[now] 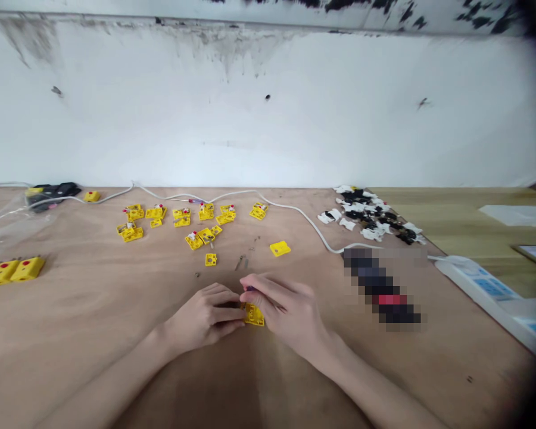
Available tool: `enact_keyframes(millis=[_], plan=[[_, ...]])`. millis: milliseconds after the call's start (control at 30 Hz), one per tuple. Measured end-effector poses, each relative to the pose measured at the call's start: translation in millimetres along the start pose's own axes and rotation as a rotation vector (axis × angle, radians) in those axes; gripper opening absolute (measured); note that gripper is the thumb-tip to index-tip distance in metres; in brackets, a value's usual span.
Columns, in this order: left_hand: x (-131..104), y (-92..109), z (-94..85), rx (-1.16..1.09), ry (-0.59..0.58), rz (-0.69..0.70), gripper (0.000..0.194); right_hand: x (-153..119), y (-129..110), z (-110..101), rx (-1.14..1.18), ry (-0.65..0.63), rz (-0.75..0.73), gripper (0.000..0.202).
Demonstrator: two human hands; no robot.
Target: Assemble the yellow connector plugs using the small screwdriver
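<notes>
One yellow housing [255, 316] is pinched by the left hand [208, 314]; at its far edge, fingers of the right hand [292, 310] pinch a small dark piece [250, 289]. Level bracing appears advisable.

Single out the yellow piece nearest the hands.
The yellow piece between the left hand and the right hand; the other yellow pieces all lie apart from both, farther off on the table.

Yellow casing [254, 316] part-hidden, dark object [381, 287] pixelated
</notes>
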State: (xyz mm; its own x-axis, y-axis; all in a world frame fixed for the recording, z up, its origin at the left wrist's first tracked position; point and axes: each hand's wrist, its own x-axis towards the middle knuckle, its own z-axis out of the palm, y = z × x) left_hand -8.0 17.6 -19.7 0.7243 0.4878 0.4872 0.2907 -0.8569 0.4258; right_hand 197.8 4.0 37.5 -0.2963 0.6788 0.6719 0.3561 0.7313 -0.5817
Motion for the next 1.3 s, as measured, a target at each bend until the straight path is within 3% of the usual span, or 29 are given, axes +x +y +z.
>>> enact_keyframes(millis=[133, 267, 333, 633, 767, 967, 1100, 1200, 1300], plan=[[0.8, 0.8, -1.1, 0.001, -0.011, -0.012, 0.014, 2.5, -0.6, -2.6, -0.028, 0.013, 0.019, 0.018], [1.0, 1.7, -2.2, -0.024, -0.030, -0.029, 0.018, 5.3, -1.0, -12.0, 0.104, -0.224, 0.019, 0.032], [1.2, 2.2, -2.1, -0.029, -0.043, -0.033, 0.018, 5.8, 0.3, -16.1, 0.166, -0.273, 0.027, 0.033], [2.1, 1.5, 1.5, -0.034, 0.023, 0.001, 0.009, -0.1, -0.6, -3.0, 0.093, -0.202, 0.026, 0.006], [4.5, 4.5, 0.3, -0.066, 0.042, -0.023, 0.008, -6.1, 0.0, 3.1, 0.072, -0.201, 0.068, 0.004], [6.9, 7.4, -1.0, -0.144, -0.052, -0.063, 0.028, -7.7, 7.7, 3.8, 0.090, -0.095, 0.182, 0.011], [9.0, 8.9, -3.6, -0.155, -0.120, -0.102, 0.025, -8.3, 14.0, 2.8, 0.133, -0.055, 0.155, 0.013], [10.3, 9.7, -5.0, -0.146, -0.159, -0.108, 0.021, -8.0, 19.0, -1.6, 0.112, -0.031, 0.096, 0.028], [10.3, 9.7, -4.8, -0.145, -0.174, -0.112, 0.019, -5.0, 18.5, -9.1, 0.137, -0.082, 0.010, 0.035]])
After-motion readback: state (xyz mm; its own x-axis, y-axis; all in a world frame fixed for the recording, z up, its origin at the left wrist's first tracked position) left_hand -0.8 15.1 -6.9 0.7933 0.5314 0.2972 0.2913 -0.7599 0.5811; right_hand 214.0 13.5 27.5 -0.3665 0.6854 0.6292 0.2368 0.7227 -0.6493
